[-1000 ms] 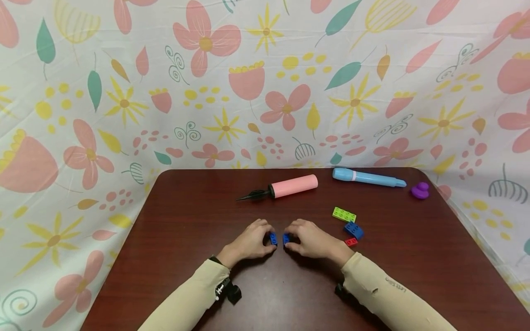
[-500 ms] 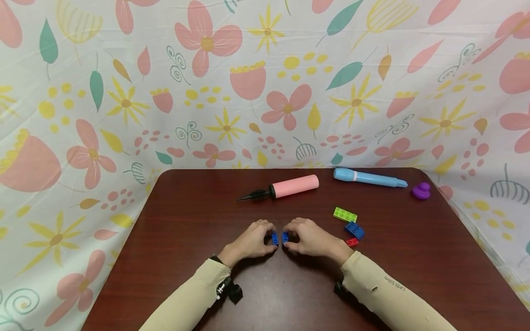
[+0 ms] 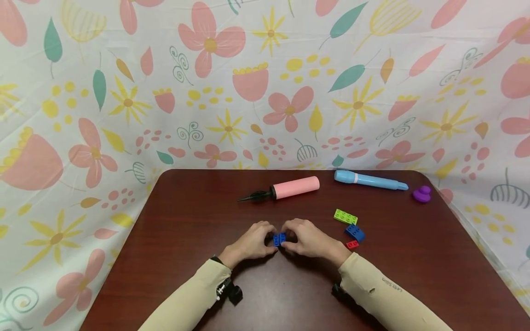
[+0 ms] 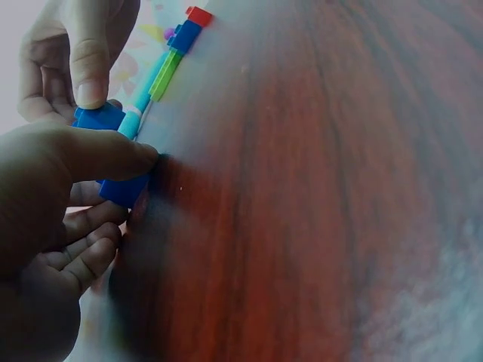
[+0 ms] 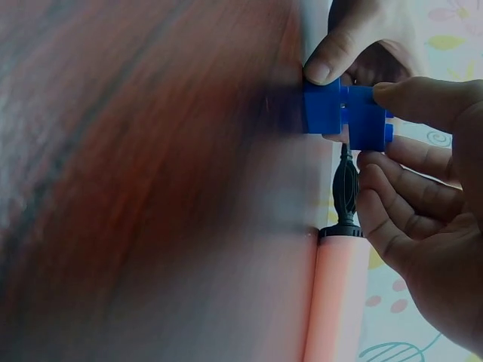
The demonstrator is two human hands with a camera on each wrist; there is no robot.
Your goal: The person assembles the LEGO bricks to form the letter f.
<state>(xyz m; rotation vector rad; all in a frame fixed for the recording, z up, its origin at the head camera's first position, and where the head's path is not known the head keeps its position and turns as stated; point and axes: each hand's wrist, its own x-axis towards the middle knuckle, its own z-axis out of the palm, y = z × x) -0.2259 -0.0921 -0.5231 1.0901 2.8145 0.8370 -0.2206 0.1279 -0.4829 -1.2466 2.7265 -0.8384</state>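
Note:
Near the middle of the table (image 3: 198,211), my left hand (image 3: 254,241) pinches a small blue toy brick (image 3: 275,240) between thumb and fingers. My right hand (image 3: 306,238) pinches a second blue toy brick (image 3: 283,238) right beside it. Seen from the right wrist, the left hand's brick (image 5: 322,109) is low by the tabletop, while the right hand's brick (image 5: 367,128) sits a little higher, overlapping it. The left wrist view also has the right hand's brick (image 4: 98,117) farther from the tabletop. Fingers hide part of both bricks.
Right of the hands lie a lime green brick (image 3: 345,216), a larger blue brick (image 3: 354,232) and a red brick (image 3: 352,244). Farther back are a pink hand pump (image 3: 296,187) with a black end, a light blue tube (image 3: 370,179) and a purple knobbed object (image 3: 422,194). A floral cloth (image 3: 232,115) hangs behind.
The two blue bricks have come together: the right hand has moved left and the left hand slightly right, closing the gap between them. Both grips stay the same.

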